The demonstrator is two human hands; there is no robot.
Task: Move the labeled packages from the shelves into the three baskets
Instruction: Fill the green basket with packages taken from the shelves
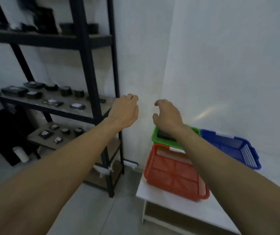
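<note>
Two empty hands are hovering, left hand (124,112) and right hand (167,115) loosely curled; flat dark labeled packages (51,99) are lying on shelves (91,55), beside meshed plastic baskets (175,170).

Beside the matt black metal rack (91,68) with bare board shelves (78,106), three perforated plastic baskets (175,170) sit on a smooth white table (178,206); packages (75,106) look glossy.
</note>
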